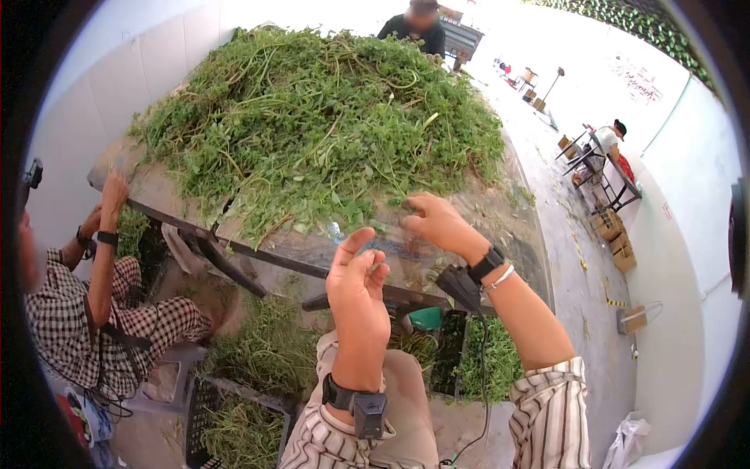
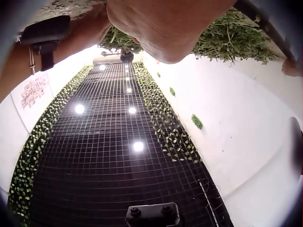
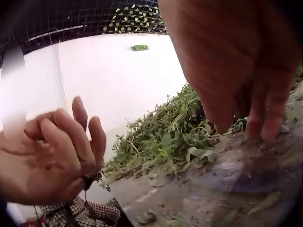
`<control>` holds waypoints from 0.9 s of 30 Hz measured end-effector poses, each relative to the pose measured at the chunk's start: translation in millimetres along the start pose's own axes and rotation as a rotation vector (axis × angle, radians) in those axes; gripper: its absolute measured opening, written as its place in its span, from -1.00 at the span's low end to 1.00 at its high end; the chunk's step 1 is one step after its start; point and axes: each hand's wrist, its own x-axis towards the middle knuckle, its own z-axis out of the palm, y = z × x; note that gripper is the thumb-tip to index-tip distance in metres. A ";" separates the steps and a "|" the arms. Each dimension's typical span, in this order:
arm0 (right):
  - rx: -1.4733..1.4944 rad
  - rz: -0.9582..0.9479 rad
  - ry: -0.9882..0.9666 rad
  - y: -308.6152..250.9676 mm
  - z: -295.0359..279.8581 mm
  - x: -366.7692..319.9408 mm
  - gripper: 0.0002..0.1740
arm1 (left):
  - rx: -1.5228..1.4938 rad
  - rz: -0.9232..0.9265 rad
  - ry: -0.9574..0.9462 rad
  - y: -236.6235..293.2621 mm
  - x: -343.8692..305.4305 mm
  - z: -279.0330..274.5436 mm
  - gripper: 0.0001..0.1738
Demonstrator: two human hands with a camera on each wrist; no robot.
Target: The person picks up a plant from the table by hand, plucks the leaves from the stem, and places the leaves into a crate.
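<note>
A large heap of green leafy stems (image 1: pixel 328 125) covers much of the table. My right hand (image 1: pixel 441 223) reaches down at the heap's near edge, fingers pointing at the tabletop. In the right wrist view its fingertips (image 3: pixel 270 135) are close over the surface beside loose leaves, with the thumb apart from the fingers. My left hand (image 1: pixel 359 293) is raised in front of the table's near edge, palm turned up. Its fingers (image 3: pixel 68 139) are loosely bent, and no stem shows between them. In the left wrist view, the near part of a hand hides the fingers.
The tabletop (image 1: pixel 500 258) is wet and dirty, with scattered leaves. Below stand a black crate (image 1: pixel 195 414) of greens and more plants (image 1: pixel 492 359). A person in checked clothes (image 1: pixel 117 313) sits at the left; another person (image 1: pixel 422 27) is behind the heap. A cable (image 1: pixel 484 367) hangs from my right wrist.
</note>
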 end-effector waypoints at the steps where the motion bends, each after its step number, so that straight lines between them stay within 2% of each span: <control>1: 0.037 0.114 -0.060 -5.8 -10.4 0.2 -0.63 | -0.004 0.002 -0.010 0.5 -0.2 0.5 -0.72; 2: 0.029 0.111 -0.051 -10.0 -18.6 -3.2 -0.63 | -0.003 0.002 0.000 0.9 -0.3 1.2 -0.72; 5: 0.196 0.145 0.271 -9.4 -32.8 -27.0 -0.69 | -0.010 -0.001 0.003 1.5 -0.7 2.6 -0.72; 6: 0.188 0.140 0.271 -7.1 -39.8 -35.9 -0.69 | -0.012 -0.004 0.012 1.4 -1.2 1.7 -0.72; 8: 0.330 0.282 0.351 -10.3 -57.7 -54.1 -0.66 | -0.024 -0.011 -0.010 -1.0 -0.1 -1.7 -0.72; 11: 0.326 0.288 0.449 8.9 -72.5 -81.2 -0.64 | -0.030 -0.026 -0.028 -4.7 -0.5 -1.3 -0.73; 19: 0.539 0.385 0.513 16.5 -91.0 -130.5 -0.64 | -0.008 -0.073 -0.044 -19.7 -5.0 1.4 -0.73; 25: 0.560 0.353 0.502 -2.8 -92.0 -136.7 -0.69 | 0.067 -0.159 -0.204 -35.1 -3.4 1.2 -0.71; 27: 0.576 0.339 0.494 -13.0 -91.7 -134.9 -0.70 | 0.177 -0.200 -0.262 -35.8 -6.2 7.4 -0.62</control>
